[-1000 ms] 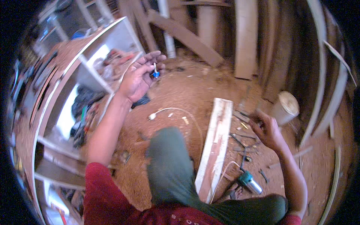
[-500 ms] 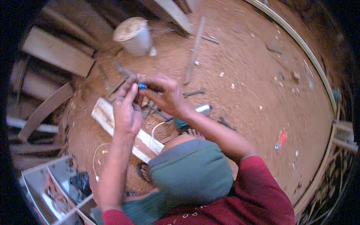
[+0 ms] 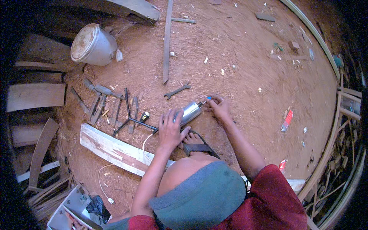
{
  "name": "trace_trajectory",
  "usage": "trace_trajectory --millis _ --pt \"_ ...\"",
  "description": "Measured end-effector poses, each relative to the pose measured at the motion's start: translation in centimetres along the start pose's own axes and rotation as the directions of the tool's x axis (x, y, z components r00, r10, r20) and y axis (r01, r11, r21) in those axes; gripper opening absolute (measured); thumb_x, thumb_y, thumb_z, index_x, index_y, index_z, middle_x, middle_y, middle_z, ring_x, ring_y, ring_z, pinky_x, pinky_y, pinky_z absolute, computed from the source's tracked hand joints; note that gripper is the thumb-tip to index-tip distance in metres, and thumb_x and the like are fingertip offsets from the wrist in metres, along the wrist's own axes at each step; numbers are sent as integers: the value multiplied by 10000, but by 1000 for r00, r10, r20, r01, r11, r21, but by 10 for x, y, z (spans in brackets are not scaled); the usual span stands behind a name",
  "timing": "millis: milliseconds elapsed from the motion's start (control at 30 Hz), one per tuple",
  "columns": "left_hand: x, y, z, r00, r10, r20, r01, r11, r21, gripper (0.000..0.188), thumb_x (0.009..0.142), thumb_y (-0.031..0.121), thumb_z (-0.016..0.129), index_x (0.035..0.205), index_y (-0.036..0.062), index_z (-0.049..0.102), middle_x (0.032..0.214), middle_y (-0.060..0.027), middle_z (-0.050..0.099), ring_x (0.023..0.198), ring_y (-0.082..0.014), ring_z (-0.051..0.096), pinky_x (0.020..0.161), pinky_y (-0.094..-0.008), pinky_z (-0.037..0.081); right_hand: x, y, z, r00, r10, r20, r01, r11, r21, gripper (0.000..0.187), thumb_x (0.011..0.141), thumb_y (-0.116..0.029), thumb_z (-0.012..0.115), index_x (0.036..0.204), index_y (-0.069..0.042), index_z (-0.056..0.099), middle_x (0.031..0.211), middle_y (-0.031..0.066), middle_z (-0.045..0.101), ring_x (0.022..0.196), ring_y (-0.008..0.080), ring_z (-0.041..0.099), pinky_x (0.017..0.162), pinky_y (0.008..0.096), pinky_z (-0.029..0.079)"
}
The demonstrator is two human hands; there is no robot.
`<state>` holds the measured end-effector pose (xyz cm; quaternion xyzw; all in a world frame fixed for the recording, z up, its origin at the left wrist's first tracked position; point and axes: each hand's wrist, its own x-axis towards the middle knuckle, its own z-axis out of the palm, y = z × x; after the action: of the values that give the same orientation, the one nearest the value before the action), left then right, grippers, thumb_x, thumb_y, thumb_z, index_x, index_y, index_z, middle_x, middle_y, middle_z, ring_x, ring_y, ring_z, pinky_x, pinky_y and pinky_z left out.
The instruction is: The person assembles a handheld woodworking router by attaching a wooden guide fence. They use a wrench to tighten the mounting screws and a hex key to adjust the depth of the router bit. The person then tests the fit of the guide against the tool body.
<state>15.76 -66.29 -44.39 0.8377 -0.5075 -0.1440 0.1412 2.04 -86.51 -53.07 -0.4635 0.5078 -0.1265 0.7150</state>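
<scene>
My left hand (image 3: pixel 171 128) lies over the teal and silver body of a corded trim router (image 3: pixel 190 114), fingers curled across its top. The black collet end of the router points up and right, away from me. Just beyond it, my right hand (image 3: pixel 220 109) pinches a small blue router bit (image 3: pixel 209 98) between thumb and fingers. The bit is close to the collet; I cannot tell whether they touch. An open-ended wrench (image 3: pixel 177 91) lies on the ground above the router. A black three-armed wrench (image 3: pixel 130 118) is left of my left hand.
Hammers (image 3: pixel 103 90), chisels and a screwdriver (image 3: pixel 144 116) lie at the left. A white-painted plank (image 3: pixel 109 147) is before my knee. Farther off stand a lidded bucket (image 3: pixel 94 44) and a long wood strip (image 3: pixel 167 46). A divided box (image 3: pixel 67 209) sits lower left.
My hands were together at the left with the blue bit between them. Now the left hand is down on the router, and the right has carried the bit to its collet end.
</scene>
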Motion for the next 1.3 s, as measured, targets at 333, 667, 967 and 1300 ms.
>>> trace_trajectory --millis 333,667,967,1300 --pt "16 4 15 998 -68 12 68 997 45 758 747 416 786 1419 202 508 1261 -61 613 1122 -260 590 987 -462 433 -1 4 6 999 -34 -2 34 997 -64 292 913 -108 697 1168 26 647 988 114 720 830 178 701 696 309 597" --pt "17 7 14 999 -37 -24 39 995 90 777 740 412 788 1433 211 498 1250 -54 611 1072 -255 610 926 -450 460 -2 -2 -1 995 -2 104 5 999 -35 303 918 -97 685 1187 34 636 1003 141 722 853 197 709 708 308 592" --pt "15 6 17 999 -18 -45 23 994 106 798 740 416 787 1450 220 478 1245 -56 610 1080 -257 605 935 -456 458 8 1 -2 993 51 105 -50 999 -12 293 899 -120 713 1156 13 662 1015 133 710 871 225 709 716 349 618" --pt "15 6 13 999 -35 -6 36 995 90 804 749 422 782 1458 212 468 1239 -65 615 1095 -258 603 950 -462 457 5 -12 1 969 208 133 -224 967 118 281 925 -124 698 1161 21 645 1073 122 687 924 218 688 797 353 613"
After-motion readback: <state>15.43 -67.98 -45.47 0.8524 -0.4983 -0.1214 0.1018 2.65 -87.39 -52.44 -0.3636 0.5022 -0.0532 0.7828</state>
